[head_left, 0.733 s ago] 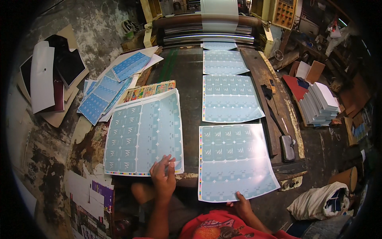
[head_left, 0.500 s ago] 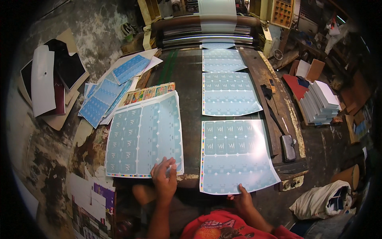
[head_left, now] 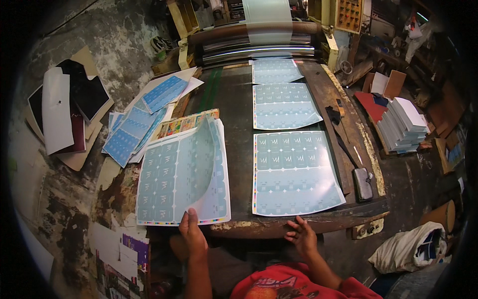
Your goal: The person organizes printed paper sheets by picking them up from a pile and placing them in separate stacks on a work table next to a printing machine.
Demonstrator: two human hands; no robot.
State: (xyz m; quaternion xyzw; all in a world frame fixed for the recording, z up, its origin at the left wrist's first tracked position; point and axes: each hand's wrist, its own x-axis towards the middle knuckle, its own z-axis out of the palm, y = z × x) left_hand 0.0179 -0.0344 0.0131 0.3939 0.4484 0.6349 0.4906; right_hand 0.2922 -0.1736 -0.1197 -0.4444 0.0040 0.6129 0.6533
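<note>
My left hand pinches the near edge of the top printed sheet on a stack at the left of the machine bed. That sheet's right side curls up and over, baring the pale blue-green sheet below. My right hand is open, its fingers spread and slightly bent. It hovers just short of a printed sheet lying flat on the bed, not touching it. Beyond this sheet, a second printed sheet and a third lie in a row toward the rollers.
Blue printed sheets lie loosely at the bed's left. A dark pouch-like object rests on the bed's right side. White stacked paper stands farther right, and a pale sack sits at lower right. Dark and white boards lean far left.
My right hand has let go of the near sheet. The row of sheets has moved away toward the rollers. My left hand has taken the stack's top sheet by its near edge, curling it.
</note>
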